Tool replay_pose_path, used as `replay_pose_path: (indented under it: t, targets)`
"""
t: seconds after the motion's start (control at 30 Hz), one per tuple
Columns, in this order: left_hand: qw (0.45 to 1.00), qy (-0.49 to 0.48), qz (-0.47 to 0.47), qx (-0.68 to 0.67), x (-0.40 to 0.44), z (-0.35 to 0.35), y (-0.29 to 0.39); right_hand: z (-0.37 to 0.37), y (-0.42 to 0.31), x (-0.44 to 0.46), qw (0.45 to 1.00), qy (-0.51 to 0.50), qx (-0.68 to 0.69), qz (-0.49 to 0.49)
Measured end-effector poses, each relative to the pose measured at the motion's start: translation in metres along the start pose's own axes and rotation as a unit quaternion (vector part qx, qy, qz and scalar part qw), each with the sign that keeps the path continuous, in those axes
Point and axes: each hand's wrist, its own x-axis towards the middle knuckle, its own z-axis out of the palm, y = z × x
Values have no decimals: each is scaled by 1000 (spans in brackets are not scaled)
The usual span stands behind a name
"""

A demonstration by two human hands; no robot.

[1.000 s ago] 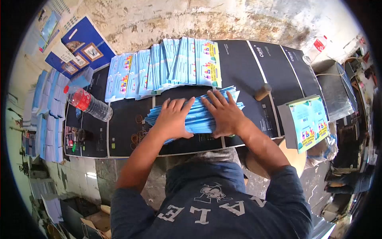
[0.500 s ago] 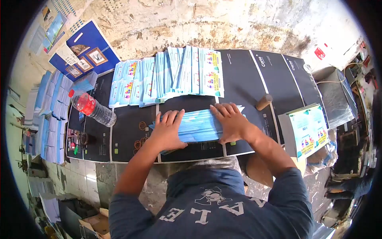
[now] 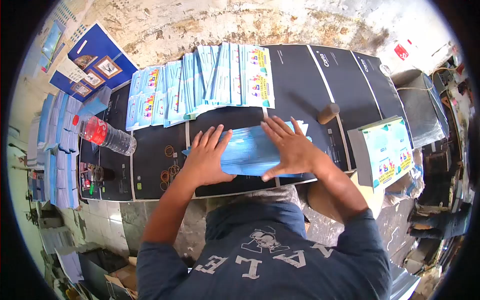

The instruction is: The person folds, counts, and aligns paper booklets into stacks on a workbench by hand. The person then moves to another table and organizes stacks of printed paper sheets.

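In front of me on the black table (image 3: 165, 139), a stack of blue printed booklets (image 3: 249, 155) lies with its layered edges towards me. My left hand (image 3: 206, 159) rests on the stack's left end, fingers spread and thumb along the near side. My right hand (image 3: 295, 150) lies over the right part, its fingers stretched out and apart. Neither hand is wrapped round the booklets; both are touching them. What lies under my palms is hidden.
Fanned booklets (image 3: 220, 80) spread along the back. A bottle (image 3: 107, 135) and rubber bands (image 3: 165, 176) are at left. To the right stand a brown cylinder (image 3: 328, 114) and another booklet stack (image 3: 385, 150). Paper piles (image 3: 59, 145) stand beyond the table's left end.
My right hand has flattened and spread over the stack, its thumb shifting left. The stack's top looks broader and flatter. My view has moved slightly, shifting the table upwards and leftwards.
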Motion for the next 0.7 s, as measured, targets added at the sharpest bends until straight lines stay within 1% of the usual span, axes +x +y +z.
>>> replay_pose_path:
  t: [0.03,0.07,0.1,0.17,0.2,0.3,0.33,0.37,0.43,0.5,0.57,0.6,0.63,0.67,0.7]
  targets:
    - [1000,2,-3,1,1,-2,0,-12,-7,6,996,69,58,-5]
    - [1000,7,-3,7,1,-3,2,-25,-16,10,990,139,28,5]
    - [1000,7,-4,13,-4,-3,6,-18,-22,15,990,136,35,6]
    - [1000,14,-3,4,-8,5,6,1,-24,31,990,134,-42,27]
    - [1000,21,0,-7,-12,7,7,36,-19,34,1000,28,-9,5]
    - [1000,17,-2,13,-18,2,15,31,-19,34,999,16,-37,-12]
    - [1000,19,-4,13,-21,4,15,26,-21,36,996,81,-45,4]
    - [1000,22,-10,12,-20,5,16,28,-22,37,996,80,-47,-2]
    - [1000,18,9,15,-26,3,18,39,-31,31,998,46,-44,-13]
    - [999,20,12,22,-26,3,16,40,-31,27,997,66,-39,-20]
    - [999,34,13,9,-19,7,8,22,-31,27,999,-41,10,-30]
    - [999,42,13,13,-15,4,7,21,-33,22,998,-19,16,-55]
    - [997,70,-12,-2,-13,3,7,22,-34,21,998,-16,13,-56]
    - [994,95,-39,-21,-13,5,9,24,-36,18,998,-20,-15,-57]
    - [995,93,-41,-23,-13,3,9,26,-39,15,997,-26,-40,-58]
